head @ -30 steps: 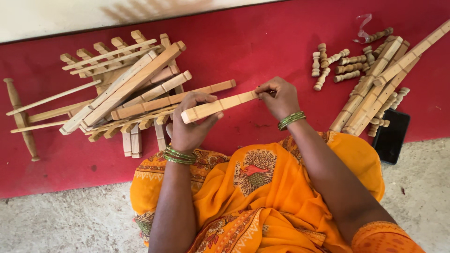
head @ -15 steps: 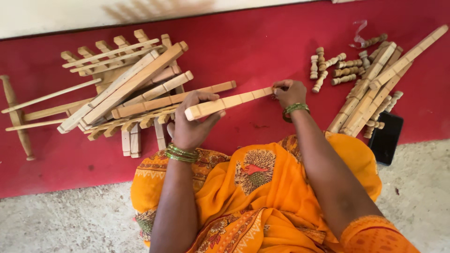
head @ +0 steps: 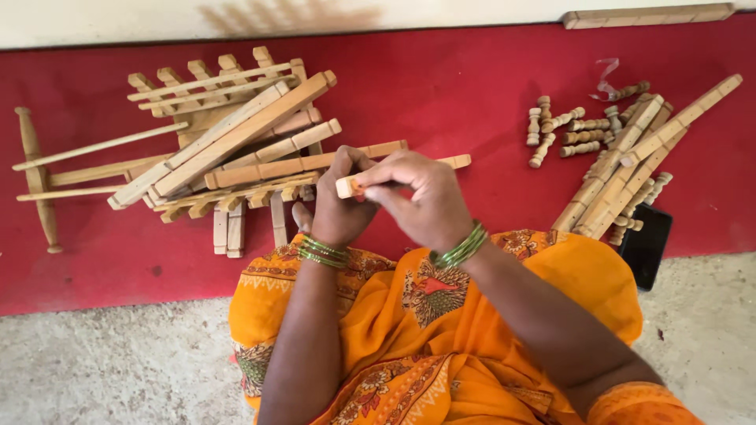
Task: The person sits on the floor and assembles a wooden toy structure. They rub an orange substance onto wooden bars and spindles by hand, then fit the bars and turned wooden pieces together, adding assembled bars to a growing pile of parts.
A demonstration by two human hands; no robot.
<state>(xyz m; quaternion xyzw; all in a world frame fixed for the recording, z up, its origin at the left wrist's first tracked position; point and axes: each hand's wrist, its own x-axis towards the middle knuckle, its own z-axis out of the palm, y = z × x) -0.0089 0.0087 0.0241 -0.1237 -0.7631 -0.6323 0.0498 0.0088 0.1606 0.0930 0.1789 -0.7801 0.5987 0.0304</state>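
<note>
Over red mat (head: 472, 94), both hands (head: 417, 201) gripping wooden bar (head: 457, 162)

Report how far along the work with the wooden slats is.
Done: a crossed stack of wooden slats lies on the red mat. In hand: both hands grip one slat. Left: loose slats and turned pegs lie apart.

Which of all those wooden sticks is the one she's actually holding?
The flat slat across her lap: both the left hand and right hand grip it. The other slats lie in the left pile and the right pile on the red mat.
</note>
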